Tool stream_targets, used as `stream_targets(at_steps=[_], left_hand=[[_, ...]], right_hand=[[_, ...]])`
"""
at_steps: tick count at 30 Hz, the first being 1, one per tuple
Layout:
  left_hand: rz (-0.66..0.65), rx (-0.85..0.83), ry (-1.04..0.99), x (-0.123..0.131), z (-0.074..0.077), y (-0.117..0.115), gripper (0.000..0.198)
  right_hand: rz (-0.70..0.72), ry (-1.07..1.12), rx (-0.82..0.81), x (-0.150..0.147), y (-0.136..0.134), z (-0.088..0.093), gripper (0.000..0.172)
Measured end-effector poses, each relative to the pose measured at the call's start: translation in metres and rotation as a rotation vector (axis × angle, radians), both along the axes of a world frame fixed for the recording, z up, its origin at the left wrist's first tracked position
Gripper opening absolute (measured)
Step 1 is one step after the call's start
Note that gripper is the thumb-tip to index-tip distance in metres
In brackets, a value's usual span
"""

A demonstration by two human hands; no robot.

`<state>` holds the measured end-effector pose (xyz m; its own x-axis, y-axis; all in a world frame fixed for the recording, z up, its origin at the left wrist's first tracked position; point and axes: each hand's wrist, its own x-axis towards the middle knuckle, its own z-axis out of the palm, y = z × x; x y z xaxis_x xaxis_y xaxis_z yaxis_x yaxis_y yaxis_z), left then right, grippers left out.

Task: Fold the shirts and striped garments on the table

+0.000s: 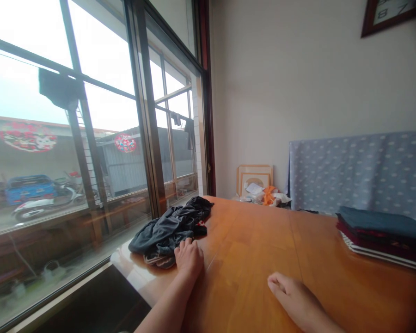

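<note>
A crumpled heap of dark clothes (166,229) lies at the left end of the wooden table (249,249), beside the window. My left hand (190,259) is at the near edge of this heap, its bent fingers closed on the dark cloth; the fingertips are partly hidden. Over the middle of the table is my right hand (291,293), with curled fingers and the thumb against them, and nothing shows in it. To the right sits a neat stack of folded clothes (384,236), blue-grey on top, dark red in the middle and striped at the bottom.
A large window (138,115) runs along the left. Behind the table, a blue spotted cloth (353,171) hangs over something by the wall. Picture frames (255,172) and an orange bag (269,196) stand past the far edge. A clock (388,14) hangs above.
</note>
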<state>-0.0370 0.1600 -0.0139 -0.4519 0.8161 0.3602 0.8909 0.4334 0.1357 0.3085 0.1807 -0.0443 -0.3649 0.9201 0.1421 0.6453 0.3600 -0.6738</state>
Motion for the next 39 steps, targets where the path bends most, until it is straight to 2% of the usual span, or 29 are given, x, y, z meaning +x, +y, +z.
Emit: stream_targets(at_steps=[3,5,11,14,20,25,29,33,36,39], left_hand=[[0.126,-0.042,-0.069,-0.007,0.000,0.006,0.038],[0.150,-0.061,-0.091,-0.012,0.002,0.009,0.039],[0.108,-0.092,-0.102,-0.028,0.018,0.008,0.030],[0.061,-0.092,-0.090,-0.027,0.028,0.007,0.026],[-0.071,-0.010,-0.046,0.011,0.036,0.012,0.032],[-0.182,0.014,-0.053,0.050,0.026,0.016,0.032],[-0.234,-0.011,-0.074,0.064,0.016,0.016,0.028],[-0.197,-0.004,-0.039,0.051,0.017,0.010,0.033],[-0.086,0.048,0.055,0.031,0.021,0.005,0.047],[-0.054,-0.040,0.050,0.018,0.022,0.002,0.033]], right_hand=[[-0.001,-0.009,0.000,0.000,-0.001,0.003,0.028],[0.012,-0.020,0.000,0.001,-0.001,0.003,0.029],[0.041,-0.037,0.029,0.000,0.000,0.002,0.030],[0.029,-0.036,0.024,-0.001,0.000,0.003,0.029],[0.022,-0.038,0.021,0.000,-0.001,0.003,0.028],[0.034,-0.056,0.020,0.001,0.000,0.002,0.029],[0.042,-0.050,0.017,0.001,0.002,0.000,0.029],[0.034,-0.039,0.032,0.001,-0.001,0.003,0.029],[0.019,-0.041,0.042,0.000,-0.005,0.009,0.027],[0.004,-0.065,0.033,-0.001,-0.006,0.014,0.024]])
